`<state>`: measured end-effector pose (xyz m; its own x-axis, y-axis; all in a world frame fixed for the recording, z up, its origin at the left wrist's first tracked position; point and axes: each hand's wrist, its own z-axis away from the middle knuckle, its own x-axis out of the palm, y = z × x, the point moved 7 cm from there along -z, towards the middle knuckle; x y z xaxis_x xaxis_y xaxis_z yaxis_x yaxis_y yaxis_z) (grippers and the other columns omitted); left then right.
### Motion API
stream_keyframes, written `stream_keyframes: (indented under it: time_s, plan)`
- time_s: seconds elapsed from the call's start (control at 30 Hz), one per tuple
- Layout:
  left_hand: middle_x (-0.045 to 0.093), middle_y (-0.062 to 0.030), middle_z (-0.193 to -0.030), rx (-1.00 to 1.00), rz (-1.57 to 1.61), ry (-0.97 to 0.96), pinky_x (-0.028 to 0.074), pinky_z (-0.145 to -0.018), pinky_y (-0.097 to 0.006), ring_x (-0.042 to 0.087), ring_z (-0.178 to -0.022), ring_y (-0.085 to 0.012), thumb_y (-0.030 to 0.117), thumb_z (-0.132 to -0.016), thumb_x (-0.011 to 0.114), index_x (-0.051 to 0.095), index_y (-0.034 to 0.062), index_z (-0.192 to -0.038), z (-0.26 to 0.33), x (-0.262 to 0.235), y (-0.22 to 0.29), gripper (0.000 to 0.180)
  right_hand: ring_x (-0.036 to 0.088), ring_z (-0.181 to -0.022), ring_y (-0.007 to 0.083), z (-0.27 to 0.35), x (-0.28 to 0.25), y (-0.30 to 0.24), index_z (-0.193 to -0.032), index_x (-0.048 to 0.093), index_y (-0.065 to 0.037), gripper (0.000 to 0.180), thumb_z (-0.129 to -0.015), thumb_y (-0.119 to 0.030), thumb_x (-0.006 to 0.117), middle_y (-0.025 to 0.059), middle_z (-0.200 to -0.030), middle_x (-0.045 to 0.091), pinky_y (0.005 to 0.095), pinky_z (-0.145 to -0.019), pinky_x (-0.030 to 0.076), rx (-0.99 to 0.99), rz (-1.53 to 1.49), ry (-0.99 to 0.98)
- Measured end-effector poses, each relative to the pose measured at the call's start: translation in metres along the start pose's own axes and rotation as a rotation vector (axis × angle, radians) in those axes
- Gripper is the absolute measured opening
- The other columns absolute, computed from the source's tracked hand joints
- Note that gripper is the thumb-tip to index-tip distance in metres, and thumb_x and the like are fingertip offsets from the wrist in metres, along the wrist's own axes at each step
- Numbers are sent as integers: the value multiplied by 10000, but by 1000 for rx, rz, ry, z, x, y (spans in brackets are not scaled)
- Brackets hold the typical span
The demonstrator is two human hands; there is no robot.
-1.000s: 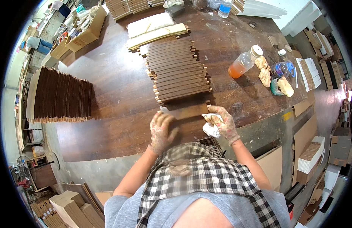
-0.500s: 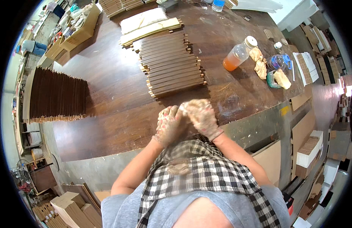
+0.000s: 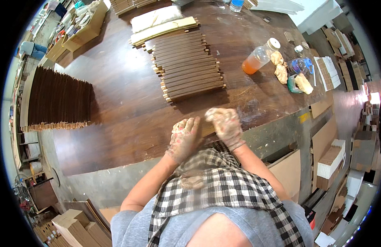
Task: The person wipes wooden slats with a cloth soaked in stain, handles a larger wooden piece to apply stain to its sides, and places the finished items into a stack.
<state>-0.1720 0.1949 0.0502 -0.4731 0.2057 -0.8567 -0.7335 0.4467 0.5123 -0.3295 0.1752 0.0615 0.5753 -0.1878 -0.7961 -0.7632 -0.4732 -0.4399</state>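
Your left hand (image 3: 185, 138) and right hand (image 3: 226, 124), both in stained gloves, sit together at the near edge of the dark tabletop (image 3: 116, 119), pressed over a brown wooden strip (image 3: 207, 128) that lies flat between them. Only a short stretch of the strip shows between the hands; the left hand lies spread on its near end with fingers released and flat, the right hand curls over the other end, and whether that grip is truly clenched on the wood I cannot tell. To my eye you are working on a single strip, rubbing or wiping its face, with the finished or waiting ones laid in a row of dark strips (image 3: 186, 66) well apart toward the middle. The next move would call for a firm hold on both ends before lifting, keeping clear of the bottle of orange liquid (image 3: 259, 57) and the crumpled rags (image 3: 281, 70) over on your right
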Motion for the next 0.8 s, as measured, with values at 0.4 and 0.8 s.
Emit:
stream_keyframes:
  time_s: [0.4, 0.8]
  plan:
    - [649, -92, -1242, 230, 85, 137, 508, -970, -458, 606, -1175, -305, 112, -784, 697, 692, 96, -1159, 37, -8, -11, 376, 591, -1023, 297, -18, 48, -47, -1016, 713, -103, 185, -839, -116, 659, 86, -1045, 670, 425, -949, 470, -97, -137, -169]
    - [667, -54, -1242, 149, 140, 161, 506, -947, -443, 627, -1094, -296, 113, -796, 655, 684, 97, -1174, 69, -11, -37, 379, 564, -1014, 292, -34, 68, -78, -942, 702, -130, 143, -799, -122, 701, 25, -1088, 666, 440, -907, 458, -172, -226, -326]
